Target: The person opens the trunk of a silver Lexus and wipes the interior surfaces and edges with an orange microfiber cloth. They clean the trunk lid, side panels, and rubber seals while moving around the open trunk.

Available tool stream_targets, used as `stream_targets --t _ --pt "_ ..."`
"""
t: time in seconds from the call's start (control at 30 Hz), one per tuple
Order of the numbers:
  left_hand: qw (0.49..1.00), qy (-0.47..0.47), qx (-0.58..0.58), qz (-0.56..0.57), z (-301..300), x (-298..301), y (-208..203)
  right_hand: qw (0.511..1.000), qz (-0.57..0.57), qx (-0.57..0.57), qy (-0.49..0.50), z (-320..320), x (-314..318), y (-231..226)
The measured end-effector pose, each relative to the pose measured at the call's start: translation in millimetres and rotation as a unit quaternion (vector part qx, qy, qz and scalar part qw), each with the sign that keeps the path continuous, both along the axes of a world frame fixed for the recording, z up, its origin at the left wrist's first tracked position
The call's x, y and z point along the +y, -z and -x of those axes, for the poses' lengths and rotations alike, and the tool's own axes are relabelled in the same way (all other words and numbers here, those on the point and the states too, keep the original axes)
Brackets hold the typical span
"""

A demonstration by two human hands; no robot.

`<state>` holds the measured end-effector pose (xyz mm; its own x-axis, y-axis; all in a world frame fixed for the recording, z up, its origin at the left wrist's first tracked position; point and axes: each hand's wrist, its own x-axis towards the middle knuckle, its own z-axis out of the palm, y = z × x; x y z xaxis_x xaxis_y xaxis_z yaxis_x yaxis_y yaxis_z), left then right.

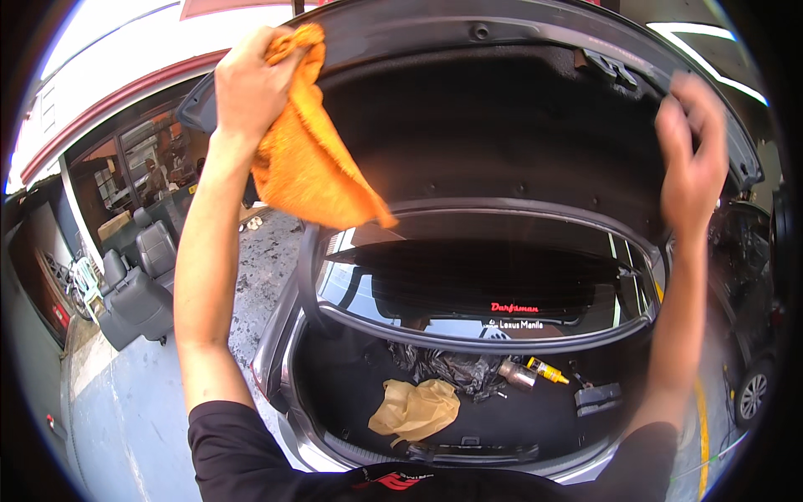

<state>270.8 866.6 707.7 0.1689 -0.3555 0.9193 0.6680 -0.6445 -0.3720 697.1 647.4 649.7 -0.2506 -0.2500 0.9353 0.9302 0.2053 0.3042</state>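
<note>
My left hand (pixel 255 79) is raised at the upper left, its fingers closed around a bunched corner of an orange cloth (pixel 314 167). The rest of the cloth hangs down in front of the lifted trunk lid (pixel 468 125) of a car. On the other side my right hand (pixel 693 155) is up near the lid's right part, slightly blurred, with thumb and fingers apart and nothing seen in it. I cannot tell whether it touches the lid. A dark latch (pixel 609 69) sits on the lid's edge, left of that hand. Below the lid lies the rear window (pixel 468 276).
The open trunk holds a crumpled tan sheet or bag (pixel 416 410), black plastic (pixel 456 368), a metallic container (pixel 517 374), a yellow bottle (pixel 548 370) and a grey box (pixel 598 399). Removed car seats (pixel 138 284) stand on the floor at left. Another car's wheel (pixel 753 393) shows at right.
</note>
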Motion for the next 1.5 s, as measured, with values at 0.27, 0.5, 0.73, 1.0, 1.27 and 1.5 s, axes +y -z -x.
stream_targets --t 0.27,0.5,0.73,1.0,1.27,1.5 --pt "0.991 -0.029 0.126 -0.021 1 -1 -19 0.955 0.169 0.184 0.163 47 28 -113" --pt "0.993 -0.102 0.05 0.042 -4 -16 -22 0.956 0.14 0.167 0.196 65 32 -94" --pt "0.988 -0.14 0.042 0.054 2 -26 -18 0.971 0.143 0.153 0.116 59 33 -96" --pt "0.985 -0.14 0.1 -0.028 10 -10 -20 0.983 0.113 0.107 0.097 53 35 -90" --pt "0.972 -0.184 0.124 -0.074 -3 -5 -27 0.973 0.083 0.158 0.148 22 55 -112" --pt "0.984 -0.161 0.079 0.01 39 4 -9 0.986 0.079 0.126 0.075 60 48 -86"
